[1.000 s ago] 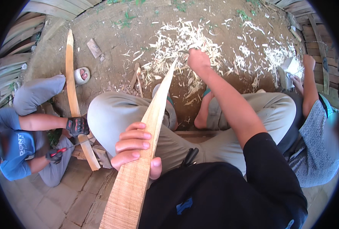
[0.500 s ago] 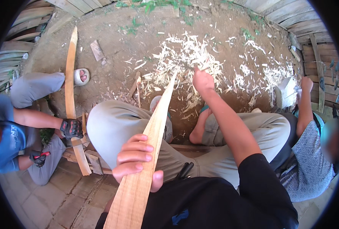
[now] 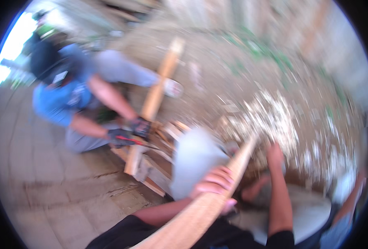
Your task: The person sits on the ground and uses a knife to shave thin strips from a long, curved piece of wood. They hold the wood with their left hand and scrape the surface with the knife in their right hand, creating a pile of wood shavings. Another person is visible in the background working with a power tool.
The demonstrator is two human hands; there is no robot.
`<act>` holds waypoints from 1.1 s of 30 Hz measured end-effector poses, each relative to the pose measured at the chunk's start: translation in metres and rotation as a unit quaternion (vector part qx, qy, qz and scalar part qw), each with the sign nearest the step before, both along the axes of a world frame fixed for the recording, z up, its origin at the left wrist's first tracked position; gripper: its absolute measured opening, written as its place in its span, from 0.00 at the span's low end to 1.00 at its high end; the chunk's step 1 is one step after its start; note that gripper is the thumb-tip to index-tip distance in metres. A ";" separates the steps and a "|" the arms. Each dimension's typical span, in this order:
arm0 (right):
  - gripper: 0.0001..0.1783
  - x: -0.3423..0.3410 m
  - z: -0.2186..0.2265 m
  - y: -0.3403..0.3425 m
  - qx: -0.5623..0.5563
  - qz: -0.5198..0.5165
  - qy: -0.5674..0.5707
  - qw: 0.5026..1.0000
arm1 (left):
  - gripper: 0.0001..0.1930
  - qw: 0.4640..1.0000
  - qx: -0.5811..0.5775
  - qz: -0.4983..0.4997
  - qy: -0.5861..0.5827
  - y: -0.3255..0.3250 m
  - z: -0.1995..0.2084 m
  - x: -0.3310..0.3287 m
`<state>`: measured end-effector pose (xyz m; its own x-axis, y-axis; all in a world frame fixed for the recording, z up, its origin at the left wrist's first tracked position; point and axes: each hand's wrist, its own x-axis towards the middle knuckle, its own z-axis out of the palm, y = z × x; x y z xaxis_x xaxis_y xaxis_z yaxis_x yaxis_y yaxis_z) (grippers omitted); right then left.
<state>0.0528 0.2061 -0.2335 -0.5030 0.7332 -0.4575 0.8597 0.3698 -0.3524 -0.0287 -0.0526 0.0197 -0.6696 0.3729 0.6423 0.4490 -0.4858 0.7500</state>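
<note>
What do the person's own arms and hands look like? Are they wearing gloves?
No gloves: both the left hand and the right hand are bare. The black sleeves are short, ending near the elbows, so the forearms are uncovered. No watch, ring or bracelet can be made out, though the picture is blurred.

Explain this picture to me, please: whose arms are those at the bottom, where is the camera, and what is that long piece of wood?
The camera sits on a person's head and looks down, so the arms at the lower edge are their own. The picture is blurred. The left hand has a grip around a long pale wooden slat lying across their lap. The right hand reaches down near the slat's far tip, above ground strewn with pale wood shavings. To the left, another person in a blue shirt, wearing dark gloves, holds a second slat and a red-handled tool.
</note>
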 end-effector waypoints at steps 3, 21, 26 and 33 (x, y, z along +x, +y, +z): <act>0.17 0.002 0.018 -0.024 0.025 0.018 -0.001 1.000 | 0.20 0.999 0.006 -0.015 0.035 0.005 0.015 0.000; 0.18 0.040 0.035 -0.003 -0.028 0.025 0.047 0.998 | 0.18 0.998 0.000 -0.019 0.054 0.001 0.020 0.042; 0.22 0.041 0.020 0.016 -0.025 -0.054 0.111 0.992 | 0.21 0.994 -0.047 -0.020 0.095 0.005 0.017 0.022; 0.22 0.049 0.082 0.003 -0.141 -0.131 -0.017 0.981 | 0.22 0.996 -0.062 -0.013 0.068 0.011 0.013 0.032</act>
<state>0.1022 0.2087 -0.1515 -0.2962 0.6765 -0.6743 0.9248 0.0266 -0.3795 0.0031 -0.0421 0.0330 -0.5688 0.4705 0.6746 0.5386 -0.4068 0.7379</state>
